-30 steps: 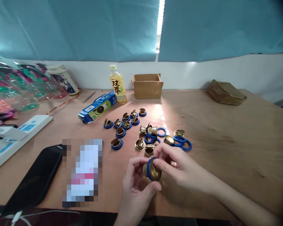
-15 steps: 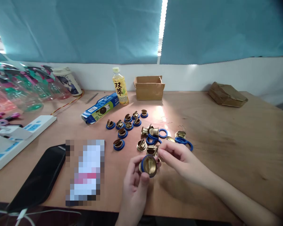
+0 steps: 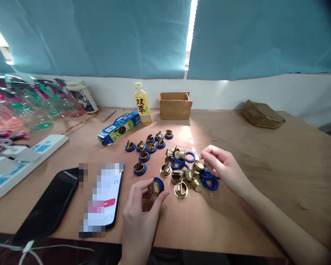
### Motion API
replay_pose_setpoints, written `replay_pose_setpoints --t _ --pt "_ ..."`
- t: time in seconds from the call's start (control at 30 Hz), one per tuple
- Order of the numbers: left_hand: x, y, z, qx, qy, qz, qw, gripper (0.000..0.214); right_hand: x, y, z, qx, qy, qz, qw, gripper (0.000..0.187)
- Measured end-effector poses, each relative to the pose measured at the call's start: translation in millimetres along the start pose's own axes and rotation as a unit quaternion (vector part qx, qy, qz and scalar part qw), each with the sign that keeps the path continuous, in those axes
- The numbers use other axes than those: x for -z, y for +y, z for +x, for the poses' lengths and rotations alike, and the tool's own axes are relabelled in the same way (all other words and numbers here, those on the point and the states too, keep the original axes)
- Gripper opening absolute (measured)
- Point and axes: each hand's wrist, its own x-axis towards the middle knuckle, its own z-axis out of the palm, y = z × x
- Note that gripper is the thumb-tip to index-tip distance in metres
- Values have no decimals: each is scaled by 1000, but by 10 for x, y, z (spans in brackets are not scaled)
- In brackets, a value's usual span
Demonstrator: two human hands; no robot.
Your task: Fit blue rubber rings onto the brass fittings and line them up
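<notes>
My left hand [image 3: 140, 211] is at the front of the table, its thumb and fingers gripping a flanged brass fitting [image 3: 153, 189] with a blue ring [image 3: 159, 183] around it. My right hand [image 3: 223, 163] hovers over the right side of a loose pile, fingertips pinched together. Whether anything is between them is hidden. Beneath and beside it are stacked blue rings [image 3: 209, 182] and a brass fitting [image 3: 198, 165]. Another ringless brass fitting [image 3: 181, 189] lies between my hands. Farther left, several brass fittings with blue rings, such as one fitting [image 3: 139, 168], stand in a loose group.
A phone [image 3: 107, 198] and a black case-like slab [image 3: 48, 204] lie at left, near a power strip [image 3: 52, 141]. Behind stand a blue box [image 3: 120, 127], a yellow drink bottle [image 3: 142, 105], an open cardboard box [image 3: 174, 108] and a brown paper packet [image 3: 262, 114]. Spray bottles [image 3: 30, 114] crowd the far left.
My left hand has moved left and down with the ringed fitting, turning it over. My right hand has drawn away from it, right and slightly up, to the blue rings.
</notes>
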Motion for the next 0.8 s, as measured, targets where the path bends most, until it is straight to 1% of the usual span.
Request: replay_pose_setpoints --t 0.1,0.17,0.23,0.3,0.37,0.47,0.53,0.57,0.6,0.67,0.7,0.77,0.8 --pt "89 -108 73 -25 -16 99 995 35 3 31 9 21 0 -18 1000 32" --pt "114 -171 108 -30 -21 159 987 33 4 50 4 36 -1 -54 998 31" --pt "116 -225 138 -45 -26 189 981 31 29 67 6 63 -1 -121 991 29" --pt "103 -253 165 -71 -18 187 980 35 94 76 29 93 6 -199 976 27" --pt "87 -237 180 -89 15 183 979 39 195 75 78 106 21 -252 962 25" --pt "77 -122 162 -94 88 195 972 37 367 63 186 87 55 -282 954 25" --pt "73 -22 125 -102 109 172 974 32 453 69 275 76 62 -303 948 24" --pt "66 22 103 -111 102 153 977 29 478 80 324 73 49 -314 945 23" --pt "51 58 83 -120 77 134 981 25 490 99 376 72 21 -327 942 21" --pt "3 108 58 -133 3 103 986 19 475 151 487 83 -53 -360 928 18" --pt "-29 125 56 -144 -35 94 985 19 452 179 541 97 -82 -385 914 17" --pt "-91 164 84 -184 -96 92 974 21 385 226 629 135 -103 -419 892 18" --pt "-115 192 114 -205 -120 97 967 23 344 239 658 140 -107 -419 891 20"
